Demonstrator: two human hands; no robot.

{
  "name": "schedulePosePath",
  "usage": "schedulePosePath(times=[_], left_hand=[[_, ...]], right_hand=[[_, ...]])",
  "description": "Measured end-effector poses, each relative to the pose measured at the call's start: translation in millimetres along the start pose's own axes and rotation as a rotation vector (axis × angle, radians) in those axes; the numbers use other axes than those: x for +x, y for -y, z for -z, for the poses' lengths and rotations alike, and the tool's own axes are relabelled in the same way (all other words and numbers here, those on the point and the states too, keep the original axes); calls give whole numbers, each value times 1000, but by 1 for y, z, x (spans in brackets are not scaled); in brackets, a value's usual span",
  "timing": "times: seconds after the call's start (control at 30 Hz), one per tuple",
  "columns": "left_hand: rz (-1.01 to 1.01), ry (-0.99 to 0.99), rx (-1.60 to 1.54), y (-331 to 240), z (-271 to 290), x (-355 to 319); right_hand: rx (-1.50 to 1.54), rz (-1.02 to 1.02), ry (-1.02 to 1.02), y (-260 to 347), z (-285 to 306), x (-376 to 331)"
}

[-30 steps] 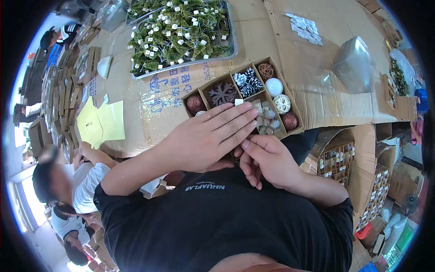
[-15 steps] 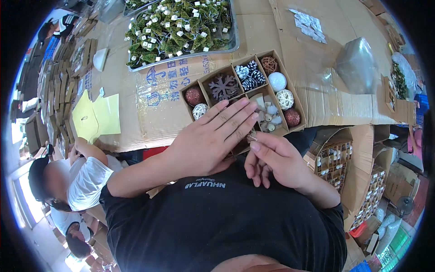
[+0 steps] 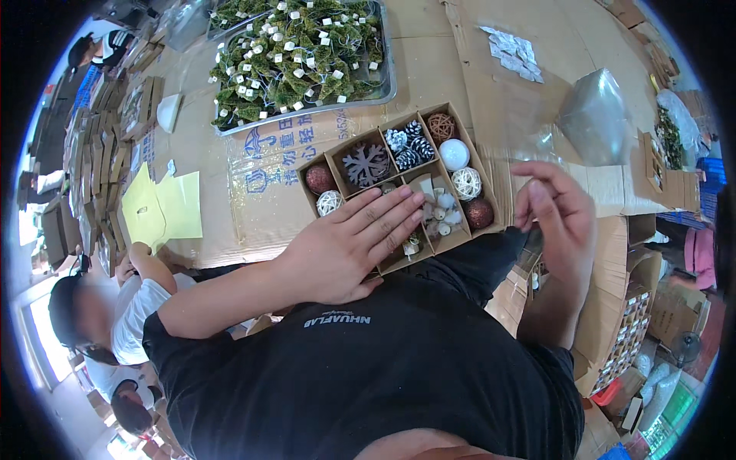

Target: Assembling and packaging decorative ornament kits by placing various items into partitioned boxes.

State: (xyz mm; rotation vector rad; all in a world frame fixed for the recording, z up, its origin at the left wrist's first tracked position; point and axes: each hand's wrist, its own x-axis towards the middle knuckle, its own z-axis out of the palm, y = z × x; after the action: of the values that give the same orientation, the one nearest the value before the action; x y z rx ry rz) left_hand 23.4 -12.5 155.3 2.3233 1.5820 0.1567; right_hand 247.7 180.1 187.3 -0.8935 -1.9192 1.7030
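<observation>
A divided cardboard box (image 3: pixel 493 195) sits at the table's near edge. In it lie a grey snowflake (image 3: pixel 366 164), several frosted pinecones (image 3: pixel 415 151), a brown twig ball (image 3: pixel 441 127), a white ball (image 3: pixel 455 155), white wicker balls (image 3: pixel 466 184) and dark red glitter balls (image 3: pixel 479 213). My left hand (image 3: pixel 360 234) lies flat across the box's near left compartments, fingers stretched out, hiding most of their contents. Small whitish pieces (image 3: pixel 443 213) show beside its fingertips. Off the box's right side, my right hand (image 3: pixel 560 218) is raised with loosely bent fingers apart; nothing shows in it.
A metal tray (image 3: pixel 307 107) of green mossy pieces with white cubes stands at the back. Yellow sheets (image 3: pixel 180 203) lie left, silvery packets (image 3: pixel 514 55) far right, near a clear plastic piece (image 3: pixel 596 115). A person in white (image 3: pixel 149 307) sits at left. Partitioned cartons (image 3: pixel 632 322) stand right.
My right hand has moved away from the box's near side, out to the right. The box has shifted slightly left and nearer in view. My left hand stays laid over it.
</observation>
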Motion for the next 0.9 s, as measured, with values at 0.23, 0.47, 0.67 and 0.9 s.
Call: schedulePosePath(times=[0.23, 0.47, 0.67, 0.9], left_hand=[[-101, -6, 8, 24, 11, -7], [-63, 42, 68, 13, 18, -10], [-7, -53, 34, -6, 14, -24], [523, -614, -185, -3, 13, -85]], right_hand=[[-153, -20, -212, -40, 25, 62], [-762, 46, -310, -129, 61, 214], [-1327, -77, -271, -190, 110, 352], [-1245, -113, -224, -207, 107, 385]])
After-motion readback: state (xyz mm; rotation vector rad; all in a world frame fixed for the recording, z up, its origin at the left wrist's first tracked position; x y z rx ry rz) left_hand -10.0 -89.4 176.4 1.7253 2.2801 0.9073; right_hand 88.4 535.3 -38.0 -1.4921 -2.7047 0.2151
